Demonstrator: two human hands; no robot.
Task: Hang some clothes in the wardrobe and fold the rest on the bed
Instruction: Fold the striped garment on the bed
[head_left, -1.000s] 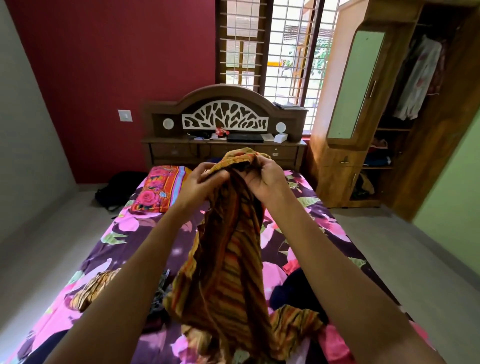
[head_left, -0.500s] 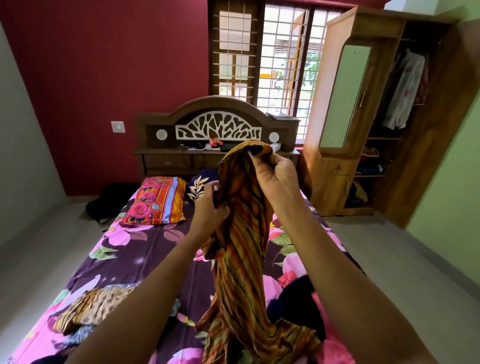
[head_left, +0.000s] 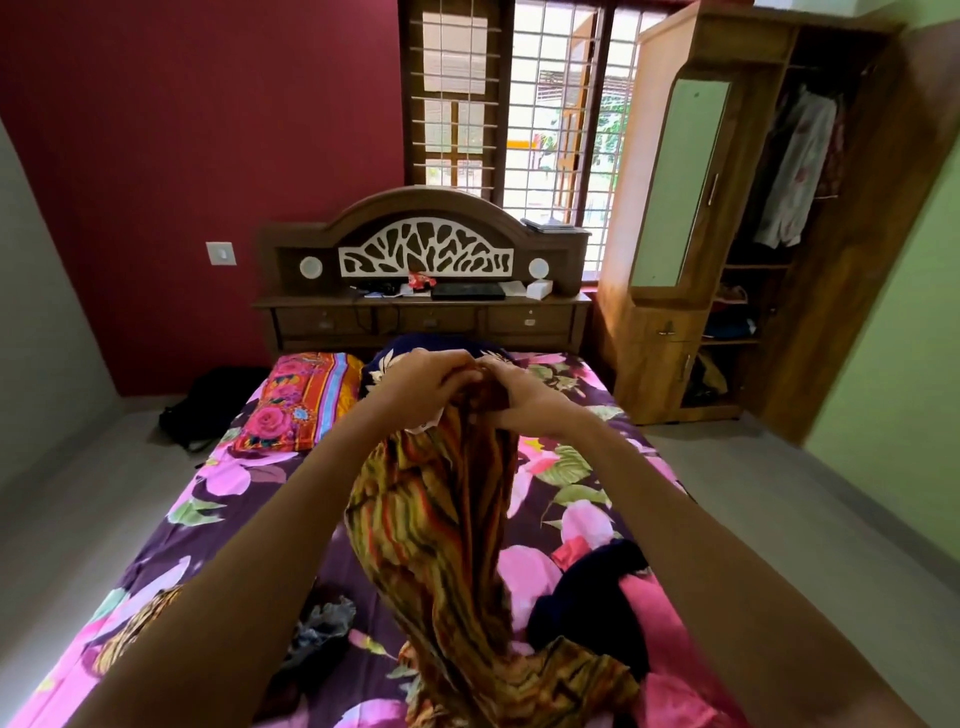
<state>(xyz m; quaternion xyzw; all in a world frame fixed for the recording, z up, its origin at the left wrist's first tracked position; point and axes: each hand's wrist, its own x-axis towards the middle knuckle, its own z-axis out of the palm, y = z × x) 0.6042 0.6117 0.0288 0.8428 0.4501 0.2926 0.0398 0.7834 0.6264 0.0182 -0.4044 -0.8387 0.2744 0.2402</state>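
Both hands, left (head_left: 426, 382) and right (head_left: 524, 395), are pinching the striped cloth's (head_left: 441, 530) top edge over the bed (head_left: 218, 519), probably finding corners before folding or hanging it.

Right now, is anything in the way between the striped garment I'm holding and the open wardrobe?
Nothing visible blocks it. Both hands, left hand and right hand, grip the striped garment above the bed. The wardrobe stands open, with bare floor between it and the bed.
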